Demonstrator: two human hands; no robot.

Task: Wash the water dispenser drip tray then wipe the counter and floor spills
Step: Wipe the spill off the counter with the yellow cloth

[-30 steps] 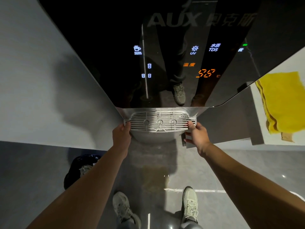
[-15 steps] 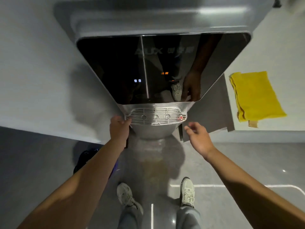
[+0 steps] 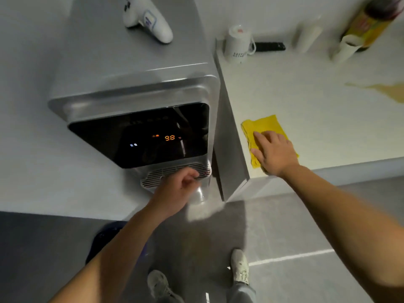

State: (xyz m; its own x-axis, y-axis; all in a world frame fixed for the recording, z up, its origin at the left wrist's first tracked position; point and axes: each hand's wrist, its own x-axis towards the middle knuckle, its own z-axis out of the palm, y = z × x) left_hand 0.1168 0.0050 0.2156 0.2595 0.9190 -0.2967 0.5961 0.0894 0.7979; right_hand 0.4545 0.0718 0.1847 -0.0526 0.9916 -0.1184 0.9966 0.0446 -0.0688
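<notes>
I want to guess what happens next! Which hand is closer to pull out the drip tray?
Probably the left hand: its fingers curl right at the drip tray. The right hand lies flat, away on the yellow cloth.

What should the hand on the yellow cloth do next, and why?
Probably the right hand should curl its fingers round the yellow cloth and lift it. It lies flat on the cloth, gripping nothing yet, and a brown spill sits farther along the counter. The left hand is at the drip tray, fingers curled.
</notes>
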